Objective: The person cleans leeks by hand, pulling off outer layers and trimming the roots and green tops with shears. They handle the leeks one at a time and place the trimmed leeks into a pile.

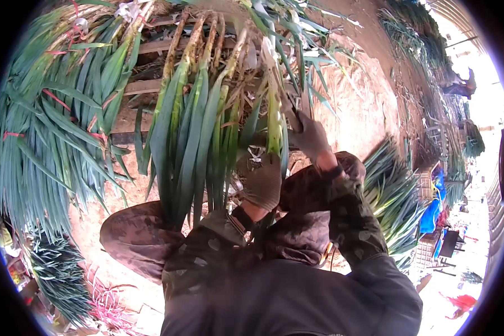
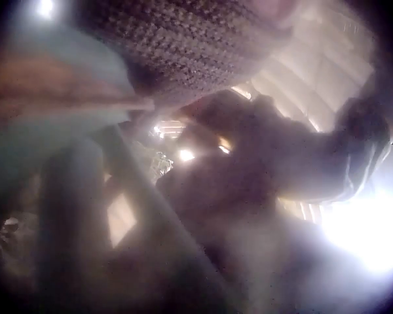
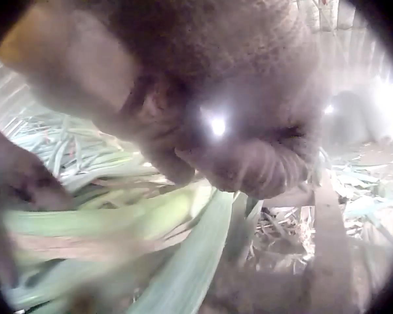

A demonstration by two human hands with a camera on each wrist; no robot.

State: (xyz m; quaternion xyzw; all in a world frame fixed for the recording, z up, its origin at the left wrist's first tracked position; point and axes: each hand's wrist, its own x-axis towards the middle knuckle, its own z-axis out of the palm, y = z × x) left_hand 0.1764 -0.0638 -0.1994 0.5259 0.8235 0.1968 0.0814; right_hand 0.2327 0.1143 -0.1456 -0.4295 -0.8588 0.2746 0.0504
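My gloved left hand (image 1: 261, 182) grips a leek (image 1: 274, 120) low on its green part, its root end pointing away from me. In the left wrist view a knitted glove (image 2: 183, 46) shows above blurred leaves. Beside the stalk, my gloved right hand (image 1: 311, 137) has its fingers curled in. The right wrist view shows this right hand (image 3: 242, 118) pinching a leek leaf (image 3: 203, 255) near the pale part of the stalk; its fingertips partly hide the hold. The left hand (image 3: 19, 176) is at that view's left edge. Several more leeks (image 1: 190, 123) lie just left of the hands.
Tied leek bundles (image 1: 50, 129) are piled at the left, over wooden slats (image 1: 145, 87). Another leek heap (image 1: 395, 196) lies by my right knee. Pink ties (image 1: 109, 302) lie on the ground at lower left. Farther right are crates (image 1: 425, 179) and a blue sheet (image 1: 433, 210).
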